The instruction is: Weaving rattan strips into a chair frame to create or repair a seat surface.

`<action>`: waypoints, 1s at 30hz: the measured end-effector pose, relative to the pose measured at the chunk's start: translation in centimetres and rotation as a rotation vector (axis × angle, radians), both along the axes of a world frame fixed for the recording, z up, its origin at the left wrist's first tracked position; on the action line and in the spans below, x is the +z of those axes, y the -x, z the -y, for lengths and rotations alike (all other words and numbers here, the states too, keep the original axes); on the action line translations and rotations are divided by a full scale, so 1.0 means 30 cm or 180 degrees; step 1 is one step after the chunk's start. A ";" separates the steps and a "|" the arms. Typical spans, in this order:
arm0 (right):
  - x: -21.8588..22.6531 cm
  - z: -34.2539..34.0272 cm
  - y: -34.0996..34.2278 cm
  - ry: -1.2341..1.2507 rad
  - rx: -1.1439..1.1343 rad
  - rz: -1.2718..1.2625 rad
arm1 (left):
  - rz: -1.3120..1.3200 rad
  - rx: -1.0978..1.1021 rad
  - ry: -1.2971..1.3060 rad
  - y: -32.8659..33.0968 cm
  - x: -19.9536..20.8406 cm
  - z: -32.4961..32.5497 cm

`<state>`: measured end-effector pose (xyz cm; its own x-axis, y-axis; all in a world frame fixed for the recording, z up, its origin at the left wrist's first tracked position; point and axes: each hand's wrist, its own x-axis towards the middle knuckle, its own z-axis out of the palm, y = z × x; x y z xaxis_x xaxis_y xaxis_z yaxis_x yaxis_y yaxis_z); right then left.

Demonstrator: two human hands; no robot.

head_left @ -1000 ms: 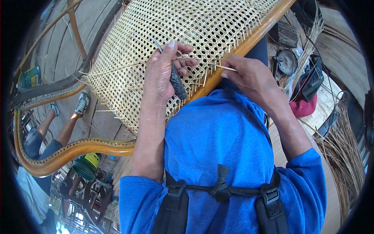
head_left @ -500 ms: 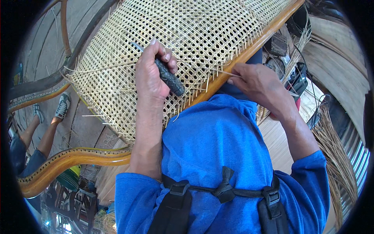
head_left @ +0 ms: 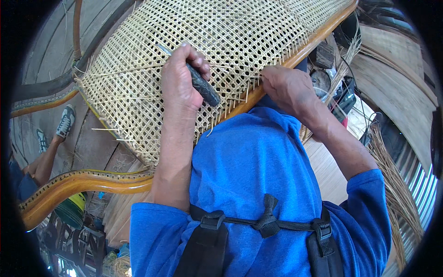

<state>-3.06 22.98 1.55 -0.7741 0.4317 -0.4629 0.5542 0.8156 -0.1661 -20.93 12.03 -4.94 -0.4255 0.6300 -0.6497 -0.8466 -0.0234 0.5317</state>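
Observation:
A woven cane panel (head_left: 230, 39), pale and full of small openings, spreads in front of me on a varnished wooden frame (head_left: 302, 47). My left hand (head_left: 179, 83) is closed round a dark-handled pointed tool (head_left: 204, 87) and lies over the weave. Its metal tip shows beyond my fingers, pointing to the far left; whether it is an awl or a knife I cannot tell. At the near right rail, my right hand (head_left: 288, 87) pinches a thin cane strand (head_left: 254, 77) by the panel's edge; the fingertips are mostly hidden. Several short cane ends stick out along this rail.
A curved wooden piece (head_left: 106, 181) with a row of holes juts out at the left. Another person's legs and shoe (head_left: 66, 121) are beyond it. Bundled cane strands (head_left: 387, 175) hang at the right, near dark odds and ends and a curved board (head_left: 397, 87).
My right hand has moved a little up and left, closer to the weave, and less of the strand shows. My left hand keeps its grip on the tool, nearly still.

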 end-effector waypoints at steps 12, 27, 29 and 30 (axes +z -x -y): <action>-0.057 -0.057 0.099 0.1030 -0.1168 0.0411 | 0.0045 0.0751 0.0158 0.050 0.004 0.031; -0.080 -0.094 0.049 0.1409 -0.0414 -0.0090 | -0.1676 0.1228 0.0990 0.246 0.138 0.111; -0.056 -0.069 0.030 0.1269 -0.0517 -0.0208 | -0.3209 0.1115 0.2167 0.287 0.223 0.182; -0.058 -0.063 0.022 0.1081 -0.0451 -0.0132 | -0.3268 0.1103 0.2207 0.276 0.250 0.196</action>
